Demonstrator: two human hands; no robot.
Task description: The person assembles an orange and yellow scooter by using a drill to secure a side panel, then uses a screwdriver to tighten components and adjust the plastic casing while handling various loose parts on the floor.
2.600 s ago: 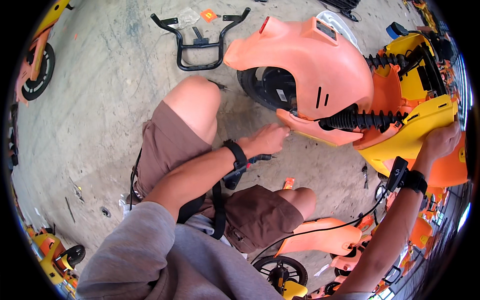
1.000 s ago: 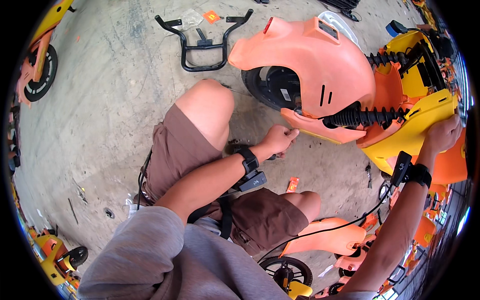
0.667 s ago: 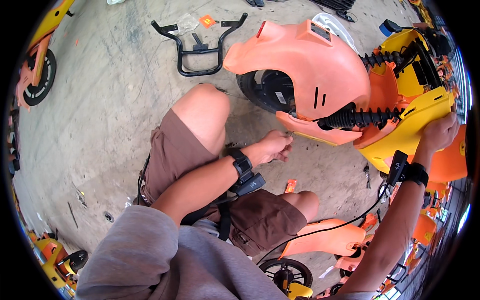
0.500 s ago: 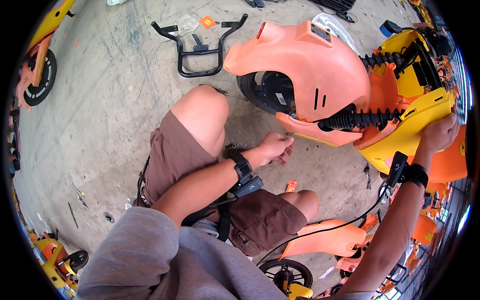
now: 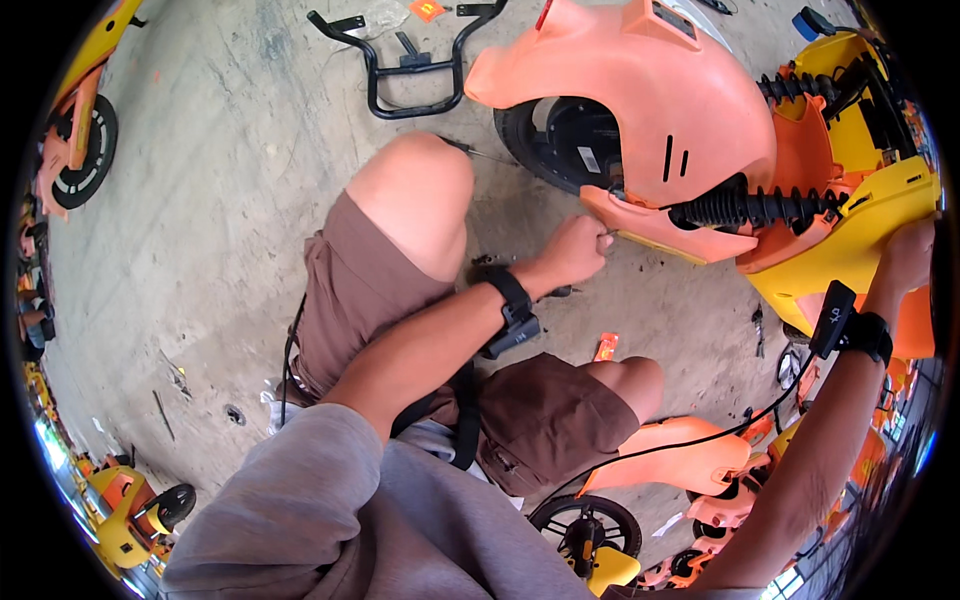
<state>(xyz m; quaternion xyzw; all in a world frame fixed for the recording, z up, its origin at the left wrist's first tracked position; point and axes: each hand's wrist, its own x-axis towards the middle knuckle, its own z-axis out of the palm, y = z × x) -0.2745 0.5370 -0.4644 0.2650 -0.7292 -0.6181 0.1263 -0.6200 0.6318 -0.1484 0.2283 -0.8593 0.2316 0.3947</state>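
Fingers (image 5: 590, 238) of the left hand (image 5: 572, 252) were curled tight around a small fastener or tool tip, too small to identify, at the lower lip of the orange scooter shell (image 5: 640, 110). Right hand (image 5: 905, 258) braced the yellow body panel (image 5: 850, 260) beside that shell; its finger spread could not be told. Left forearm reached across the raised knee (image 5: 415, 190), wrist straight. Judgement: steady pressure square to the shell's lip would serve best.

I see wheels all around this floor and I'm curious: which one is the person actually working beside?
The black wheel tucked under the orange cover, just above the left hand. The other wheels sit far off by the picture's edges.
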